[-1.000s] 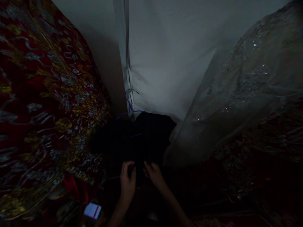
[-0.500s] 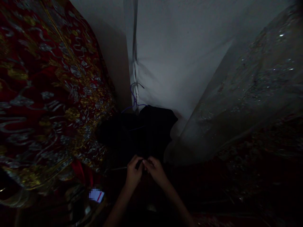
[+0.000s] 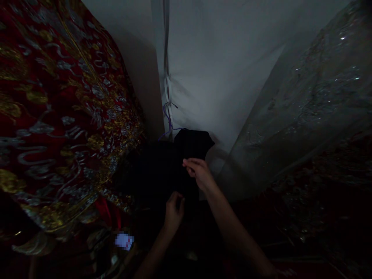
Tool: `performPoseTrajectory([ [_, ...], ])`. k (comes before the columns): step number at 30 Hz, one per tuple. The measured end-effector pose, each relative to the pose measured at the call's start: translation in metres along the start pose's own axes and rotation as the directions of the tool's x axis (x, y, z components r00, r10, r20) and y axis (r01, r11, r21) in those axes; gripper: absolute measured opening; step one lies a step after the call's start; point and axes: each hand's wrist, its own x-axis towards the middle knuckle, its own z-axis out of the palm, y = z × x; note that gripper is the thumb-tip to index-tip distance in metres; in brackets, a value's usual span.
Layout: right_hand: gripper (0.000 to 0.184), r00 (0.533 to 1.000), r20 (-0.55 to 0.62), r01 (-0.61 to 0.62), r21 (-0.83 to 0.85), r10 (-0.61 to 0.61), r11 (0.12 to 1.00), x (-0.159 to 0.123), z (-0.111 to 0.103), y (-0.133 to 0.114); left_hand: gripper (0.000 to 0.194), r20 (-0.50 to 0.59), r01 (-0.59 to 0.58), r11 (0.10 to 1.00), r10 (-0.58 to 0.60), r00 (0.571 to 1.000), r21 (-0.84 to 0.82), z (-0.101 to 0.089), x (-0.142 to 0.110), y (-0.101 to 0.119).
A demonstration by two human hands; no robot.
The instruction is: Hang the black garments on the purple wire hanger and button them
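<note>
My right hand (image 3: 198, 171) was over the cloth (image 3: 165, 166), thumb and finger brought together; in such darkness I could not tell if this grip held something. My left hand (image 3: 174, 209) was before the lower cloth, fingers curled, its grip also unclear. The cord (image 3: 169, 124) was above the cloth, the robe (image 3: 69, 116) left of it.

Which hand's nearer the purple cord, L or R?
Right. In view, the right hand is below the purple cord and a bit to its right; the left hand is well below it, farther off. Neither visibly touches it.
</note>
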Motion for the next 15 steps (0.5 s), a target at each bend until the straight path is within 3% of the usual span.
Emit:
performPoseTrajectory([
  [3, 0.036, 0.989, 0.067, 0.133, 0.014, -0.133, 0.991, 0.012, 0.025, -0.034, 0.015, 0.001, -0.006, 1.000, 0.006, 1.000, 0.021, -0.007, 0.010, -0.013],
  [7, 0.036, 0.973, 0.086, 0.218, -0.023, -0.216, 0.976, 0.008, 0.044, -0.033, 0.007, 0.055, -0.031, 0.999, 0.030, 0.998, 0.023, -0.034, 0.035, -0.012],
  [10, 0.038, 0.969, 0.079, 0.239, -0.083, -0.232, 0.968, 0.003, 0.042, -0.022, 0.017, -0.060, -0.123, 0.992, 0.122, 0.991, -0.010, -0.066, 0.061, 0.023],
  [12, 0.040, 0.963, 0.092, 0.264, -0.129, -0.254, 0.956, 0.001, 0.038, -0.021, 0.028, -0.181, -0.238, 0.971, 0.239, 0.954, 0.026, -0.087, 0.082, 0.058],
  [13, 0.039, 0.957, 0.104, 0.283, -0.147, -0.270, 0.948, 0.000, 0.037, -0.023, 0.031, -0.203, -0.303, 0.951, 0.309, 0.929, 0.062, -0.096, 0.093, 0.075],
  [15, 0.036, 0.943, 0.119, 0.327, -0.178, -0.310, 0.928, 0.001, 0.035, -0.026, 0.027, -0.134, -0.393, 0.912, 0.407, 0.904, 0.118, -0.109, 0.113, 0.102],
])
